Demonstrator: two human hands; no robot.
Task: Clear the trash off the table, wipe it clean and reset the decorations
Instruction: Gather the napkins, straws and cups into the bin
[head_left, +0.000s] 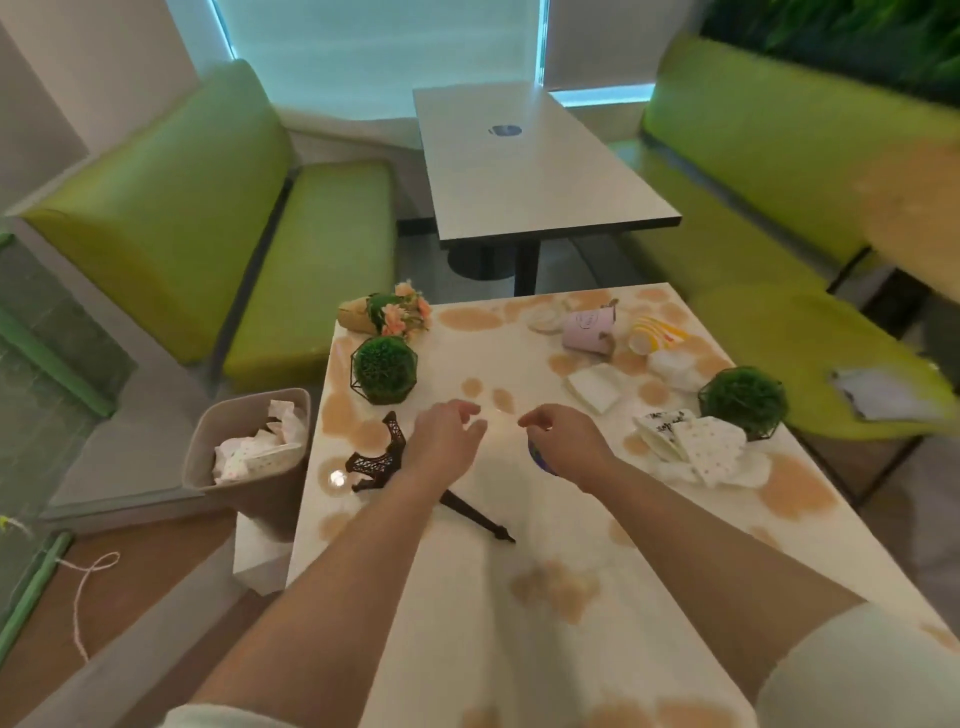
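Two bare forearms were stretched out from the lower edge of the view over the white square table blotched with tan stains (519, 519). The left hand (441, 436) was held above the tabletop with fingers loosely spread and nothing in it. The right hand (566, 441) was curled with fingertips drawn together; a small blue object (537, 457) was partly seen beneath it, but whether it was gripped could not be told. A black lattice tower model (379, 457) was lying on its side under the left wrist, its spire pointing toward the near edge. A green moss ball in a black wire frame (384, 369) was stood near the left edge, with a bouquet of peach flowers in a paper cone (389, 314) lying at the far left corner. A second framed green ball (744, 400) was placed by the right edge. Trash was scattered across the right half: crumpled dotted white napkins (701, 452), a folded white tissue (595, 387), a tipped pink paper cup (589, 330) and a tipped yellow-striped paper cup (652, 332). A beige waste bin holding paper (249, 447) was set just beside the left edge. Open tabletop was left in the middle and near the camera. Lime-green benches (208, 234) were ranged on both sides.
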